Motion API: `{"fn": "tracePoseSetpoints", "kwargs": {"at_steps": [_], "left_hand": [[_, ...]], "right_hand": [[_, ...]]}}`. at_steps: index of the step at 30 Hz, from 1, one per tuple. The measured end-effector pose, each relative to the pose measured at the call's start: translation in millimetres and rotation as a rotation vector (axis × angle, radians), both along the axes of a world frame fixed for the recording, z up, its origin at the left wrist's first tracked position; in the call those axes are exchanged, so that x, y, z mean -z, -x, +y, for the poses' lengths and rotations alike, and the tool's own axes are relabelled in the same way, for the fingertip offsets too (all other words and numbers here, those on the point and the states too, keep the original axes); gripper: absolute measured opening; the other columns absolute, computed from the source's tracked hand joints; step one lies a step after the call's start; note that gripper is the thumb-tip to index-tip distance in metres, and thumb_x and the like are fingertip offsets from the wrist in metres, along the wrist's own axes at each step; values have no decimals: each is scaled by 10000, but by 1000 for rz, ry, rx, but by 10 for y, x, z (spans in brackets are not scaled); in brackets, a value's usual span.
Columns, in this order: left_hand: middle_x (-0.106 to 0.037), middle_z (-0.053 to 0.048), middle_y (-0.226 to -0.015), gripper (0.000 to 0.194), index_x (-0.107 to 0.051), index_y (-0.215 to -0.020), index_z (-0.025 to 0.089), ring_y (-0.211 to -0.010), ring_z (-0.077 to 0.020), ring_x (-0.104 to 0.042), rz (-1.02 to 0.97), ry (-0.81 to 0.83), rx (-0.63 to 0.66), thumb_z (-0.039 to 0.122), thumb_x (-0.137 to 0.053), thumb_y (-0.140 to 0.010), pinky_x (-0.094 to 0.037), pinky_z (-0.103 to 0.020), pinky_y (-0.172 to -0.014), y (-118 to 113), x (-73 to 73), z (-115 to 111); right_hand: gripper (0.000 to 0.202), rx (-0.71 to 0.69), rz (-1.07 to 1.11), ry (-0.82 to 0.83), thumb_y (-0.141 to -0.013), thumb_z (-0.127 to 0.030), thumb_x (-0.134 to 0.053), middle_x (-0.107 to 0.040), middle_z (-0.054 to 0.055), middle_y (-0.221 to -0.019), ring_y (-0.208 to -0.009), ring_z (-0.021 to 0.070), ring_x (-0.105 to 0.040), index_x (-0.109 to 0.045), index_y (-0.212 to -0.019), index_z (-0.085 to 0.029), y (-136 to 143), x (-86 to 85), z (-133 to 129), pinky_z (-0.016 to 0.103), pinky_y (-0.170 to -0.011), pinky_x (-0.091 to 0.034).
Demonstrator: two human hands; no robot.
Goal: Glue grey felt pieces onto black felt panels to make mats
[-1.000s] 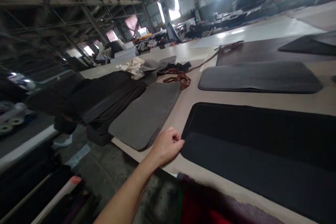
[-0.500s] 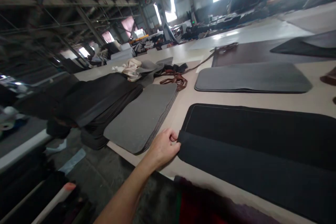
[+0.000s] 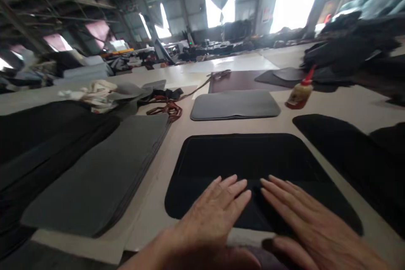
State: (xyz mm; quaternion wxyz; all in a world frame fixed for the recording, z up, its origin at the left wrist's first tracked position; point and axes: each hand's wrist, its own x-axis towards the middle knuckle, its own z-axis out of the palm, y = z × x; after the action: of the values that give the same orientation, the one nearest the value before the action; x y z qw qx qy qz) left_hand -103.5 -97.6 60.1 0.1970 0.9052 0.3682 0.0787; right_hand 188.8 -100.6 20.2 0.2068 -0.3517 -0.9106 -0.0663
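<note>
A black rounded panel lies flat on the table in front of me, with a second black layer covering its near part. My left hand rests on that near layer, fingers stretched out and palm down. Beside it my right hand lies over the same panel, its fingers long and flat, thumb apart. Neither hand grips anything. Just beyond sits a stack of grey rounded panels. To the left is another stack of grey panels.
A bottle with a red nozzle stands at the back right. Black pieces lie along the right, and dark material is heaped behind. Brown straps and crumpled cream cloth lie at the left back of the table.
My left hand has let go of the layer's left corner and moved onto the panel. My right hand has come into view. The camera has turned right, showing the bottle.
</note>
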Motion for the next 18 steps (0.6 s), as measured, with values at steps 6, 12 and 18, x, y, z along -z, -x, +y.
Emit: {"fn": "tracePoseSetpoints", "kwargs": {"at_steps": [6,12,18], "left_hand": [[-88,-158,-1646,889,-78,-1595,149,-1540,-347,-93,232,-52,137,587,-498,-945,-186,-599,-1235,-72,441,163],[-287,-99,-1600,922,-55,-1581,271,-1445,-349,-392,213,-409,-19,544,-590,-882,-402,-495,-1155,461,848,165],[-375,-98,-1569,1061,-55,-1599,247,-1379,-318,-495,240,-534,-112,744,-556,-807,-479,-405,-1077,813,615,-36]], "right_hand": [[725,-51,-198,75,-932,-516,-602,-382,209,-1527,-1396,348,-432,-509,-1447,-14,274,-142,-12,478,-1122,-451],[816,78,-245,95,-934,-597,-582,-329,250,-1545,-1425,377,-377,-475,-1467,11,47,-162,-69,506,-1136,-422],[885,209,-234,-80,-930,-579,-573,-271,295,-1560,-1376,436,-426,-349,-1530,32,-183,42,-163,545,-975,-556]]}}
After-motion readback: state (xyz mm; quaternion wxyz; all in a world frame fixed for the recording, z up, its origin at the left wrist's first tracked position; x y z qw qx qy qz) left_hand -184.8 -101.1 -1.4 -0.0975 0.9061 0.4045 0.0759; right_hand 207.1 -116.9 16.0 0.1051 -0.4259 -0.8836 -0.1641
